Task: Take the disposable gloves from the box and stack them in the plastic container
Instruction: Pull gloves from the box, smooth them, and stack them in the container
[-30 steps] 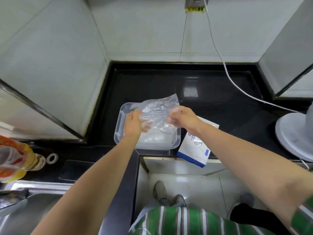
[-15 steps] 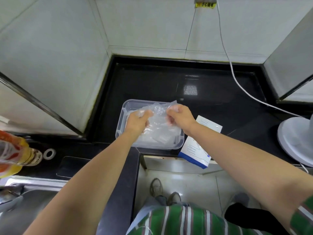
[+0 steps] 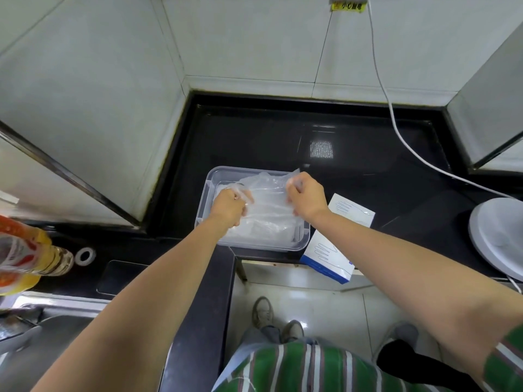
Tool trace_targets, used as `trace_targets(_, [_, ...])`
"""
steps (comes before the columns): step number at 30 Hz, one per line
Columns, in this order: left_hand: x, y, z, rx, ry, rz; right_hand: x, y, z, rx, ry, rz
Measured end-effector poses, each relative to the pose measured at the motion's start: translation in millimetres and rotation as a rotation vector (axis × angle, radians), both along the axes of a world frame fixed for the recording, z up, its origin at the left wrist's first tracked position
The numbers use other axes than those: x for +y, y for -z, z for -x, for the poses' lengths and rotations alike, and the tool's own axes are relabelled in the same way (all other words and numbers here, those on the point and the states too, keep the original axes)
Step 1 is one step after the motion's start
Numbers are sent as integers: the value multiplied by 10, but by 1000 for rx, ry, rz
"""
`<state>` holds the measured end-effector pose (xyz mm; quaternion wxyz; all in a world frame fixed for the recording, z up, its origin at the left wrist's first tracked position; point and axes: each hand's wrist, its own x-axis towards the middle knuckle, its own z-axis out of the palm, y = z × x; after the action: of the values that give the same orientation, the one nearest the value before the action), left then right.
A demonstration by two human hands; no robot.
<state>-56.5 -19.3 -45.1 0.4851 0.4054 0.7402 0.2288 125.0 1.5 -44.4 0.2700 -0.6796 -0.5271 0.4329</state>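
Glove (image 3: 267, 190) pinched by hands, box (image 3: 336, 244) hand-outline print

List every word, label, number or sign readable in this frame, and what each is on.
Yellow sticker under the wall socket: dark characters, too blurred to read.
Glove box: hand outlines only; its small print is too small to read.
Bottle at the left edge: red and yellow label, text blurred.
Container, gloves, fan base: no text visible.

Pale tiled walls (image 3: 254, 46) w/ black counter (image 3: 368, 154), glossy floor (image 3: 325, 304).
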Motion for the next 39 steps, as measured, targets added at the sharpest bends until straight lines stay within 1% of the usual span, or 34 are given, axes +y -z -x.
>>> trace_targets(1, [23,29,36,145,95,16,-6,10,-1,-11,-21,10])
trace_targets(2, [-5,61,54,283,182,-24,-10,24,3,-24,-30,-4])
trace_targets(4, [-4,81,26,290,143,-76,-11,24,20,-75,-3,-148])
trace_targets(6, [-11,121,-2,366,157,-164,2,-25,29,-163,25,-389])
trace_targets(7, [-7,168,-30,388,177,-160,12,-49,33,-193,11,-482])
trace_targets(8, [-24,205,-48,434,211,-149,15,-70,48,-188,-31,-520])
trace_targets(9, [-24,249,-61,461,226,-148,6,-76,73,-154,-92,-505])
trace_targets(10, [-23,274,-85,482,242,-141,-3,-60,99,-126,-165,-430])
trace_targets(11, [-17,294,-95,500,256,-140,-18,-27,138,-127,-253,-314])
trace_targets(13, [4,333,-108,534,288,-112,-66,114,212,-243,-423,-47])
trace_targets(15, [27,329,-121,541,315,-100,-87,248,274,-331,-490,133])
trace_targets(18, [60,288,-97,538,280,-141,-32,361,374,-336,-523,291])
trace_targets(19, [66,249,-104,543,243,-186,-4,390,397,-344,-538,331])
trace_targets(20, [58,192,-95,571,190,-272,20,426,427,-351,-551,364])
trace_targets(22, [17,31,-128,640,101,-550,43,487,445,-344,-561,415])
trace_targets(23, [1,-61,-171,624,109,-668,41,509,446,-344,-571,440])
trace_targets(24, [-6,-122,-212,578,166,-717,39,534,448,-352,-591,463])
trace_targets(25, [4,-146,-264,517,235,-692,42,566,452,-371,-614,475])
trace_targets(26, [26,-139,-320,475,313,-599,43,582,449,-393,-634,471])
trace_targets(27, [60,-86,-356,469,394,-446,46,598,455,-418,-648,466])
trace_targets(29, [122,127,-350,472,535,-62,66,635,428,-430,-648,451])
trace_targets(30, [129,241,-302,434,557,95,75,640,408,-399,-626,471])
trace_targets(31, [138,358,-257,378,540,200,86,637,377,-362,-594,499])
trace_targets(34, [181,542,-140,300,423,287,110,611,295,-267,-488,574])
trace_targets(35, [192,550,-100,307,419,301,113,603,298,-270,-476,586])
trace_targets(37, [223,584,-68,327,479,336,114,616,290,-303,-481,604])
trace_targets(39, [237,601,-51,291,497,374,116,607,311,-328,-508,616])
